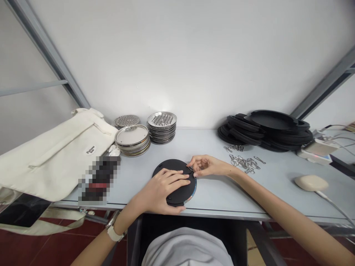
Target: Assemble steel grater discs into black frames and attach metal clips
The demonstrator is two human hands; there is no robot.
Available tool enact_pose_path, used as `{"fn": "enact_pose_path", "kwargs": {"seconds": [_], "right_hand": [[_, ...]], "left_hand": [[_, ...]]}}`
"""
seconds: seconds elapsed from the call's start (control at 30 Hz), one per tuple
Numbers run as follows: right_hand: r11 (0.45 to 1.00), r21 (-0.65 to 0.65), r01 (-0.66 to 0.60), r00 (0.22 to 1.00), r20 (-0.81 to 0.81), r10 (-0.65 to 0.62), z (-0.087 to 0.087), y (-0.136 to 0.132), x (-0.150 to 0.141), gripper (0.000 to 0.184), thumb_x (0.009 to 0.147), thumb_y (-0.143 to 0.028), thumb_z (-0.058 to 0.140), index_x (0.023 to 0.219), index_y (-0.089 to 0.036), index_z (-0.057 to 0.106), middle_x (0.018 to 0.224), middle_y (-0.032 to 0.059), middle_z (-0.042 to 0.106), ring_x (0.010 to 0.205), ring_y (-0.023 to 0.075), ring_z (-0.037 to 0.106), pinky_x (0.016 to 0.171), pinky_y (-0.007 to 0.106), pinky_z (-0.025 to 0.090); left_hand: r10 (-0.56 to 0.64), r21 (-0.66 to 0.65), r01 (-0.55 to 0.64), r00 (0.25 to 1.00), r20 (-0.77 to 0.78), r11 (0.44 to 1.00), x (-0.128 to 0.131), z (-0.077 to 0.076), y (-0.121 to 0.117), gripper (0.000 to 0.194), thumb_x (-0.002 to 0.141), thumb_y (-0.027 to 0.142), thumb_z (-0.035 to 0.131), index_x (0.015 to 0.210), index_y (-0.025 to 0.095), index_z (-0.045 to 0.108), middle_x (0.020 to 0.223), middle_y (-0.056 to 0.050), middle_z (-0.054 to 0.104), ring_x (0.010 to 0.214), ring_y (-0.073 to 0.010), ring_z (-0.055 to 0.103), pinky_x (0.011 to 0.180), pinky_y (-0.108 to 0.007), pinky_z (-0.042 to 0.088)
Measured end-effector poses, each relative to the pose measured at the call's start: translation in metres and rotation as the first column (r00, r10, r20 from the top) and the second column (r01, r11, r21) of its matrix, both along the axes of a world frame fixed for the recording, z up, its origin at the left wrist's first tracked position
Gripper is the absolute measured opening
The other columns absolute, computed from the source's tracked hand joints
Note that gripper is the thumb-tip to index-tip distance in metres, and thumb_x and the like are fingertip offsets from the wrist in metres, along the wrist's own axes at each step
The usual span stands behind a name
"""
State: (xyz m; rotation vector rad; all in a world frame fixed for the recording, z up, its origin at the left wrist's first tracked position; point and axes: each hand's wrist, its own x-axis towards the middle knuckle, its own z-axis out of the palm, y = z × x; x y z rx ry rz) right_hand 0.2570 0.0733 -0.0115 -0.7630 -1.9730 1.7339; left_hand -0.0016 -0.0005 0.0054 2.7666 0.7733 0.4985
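Observation:
A round black disc (173, 190) lies on the table near its front edge, with a coloured rim showing along its lower right side. My left hand (168, 188) rests flat across it, fingers stretched out and the thumb along the front edge. At the disc's upper right edge, my right hand (203, 166) pinches a small metal clip (191, 169) between thumb and fingers. The clip is partly hidden by the fingertips, and I cannot tell whether it is attached to the disc. More loose silver clips (244, 162) lie in a scattered pile to the right.
Stacked perforated metal discs (162, 127) and plain metal-faced discs (132, 140) stand at the back left. Black round trays (270, 127) are piled at the back right. A cream bag (61, 151) lies left, a beige mouse-shaped corded device (311, 182) right, beside white adapters (318, 151).

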Motion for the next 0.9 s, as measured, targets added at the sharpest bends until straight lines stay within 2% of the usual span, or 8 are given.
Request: {"fn": "enact_pose_path", "kwargs": {"seconds": [0.3, 0.67, 0.9], "right_hand": [[0.999, 0.011, 0.032, 0.999, -0.032, -0.031, -0.0038, -0.0024, -0.0043, 0.035, 0.077, -0.036, 0.070, 0.101, -0.014, 0.058, 0.072, -0.0039, 0.055, 0.064, 0.0062, 0.049, 0.062, 0.021, 0.042], [0.971, 0.207, 0.116, 0.991, 0.041, -0.127, 0.0025, -0.0057, -0.0063, 0.036, 0.076, -0.044, 0.069, 0.097, -0.015, 0.064, 0.076, 0.0007, 0.058, 0.070, 0.0109, 0.051, 0.069, 0.027, 0.045], [0.970, 0.210, 0.121, 0.991, 0.029, -0.130, 0.0020, -0.0058, -0.0058, 0.034, 0.076, -0.043, 0.069, 0.093, -0.014, 0.063, 0.074, 0.0000, 0.058, 0.069, 0.0105, 0.051, 0.068, 0.026, 0.045]], "left_hand": [[0.001, -0.001, -0.001, 1.000, -0.009, 1.000, -0.0002, -0.0005, 0.0003, 0.063, 0.074, 0.044, 0.064, 0.132, 0.027, 0.046, 0.138, -0.003, 0.049, 0.129, -0.0262, 0.041, 0.106, -0.041, 0.030], [0.002, -0.001, -0.002, 1.000, -0.005, 1.000, -0.0007, -0.0002, -0.0001, 0.064, 0.073, 0.044, 0.064, 0.132, 0.027, 0.046, 0.138, -0.004, 0.049, 0.129, -0.0277, 0.041, 0.105, -0.041, 0.030], [-0.002, -0.015, 0.002, 1.000, -0.012, 1.000, -0.0003, 0.0005, 0.0000, 0.063, 0.074, 0.044, 0.063, 0.133, 0.026, 0.046, 0.139, -0.004, 0.048, 0.129, -0.0283, 0.040, 0.105, -0.042, 0.030]]}}
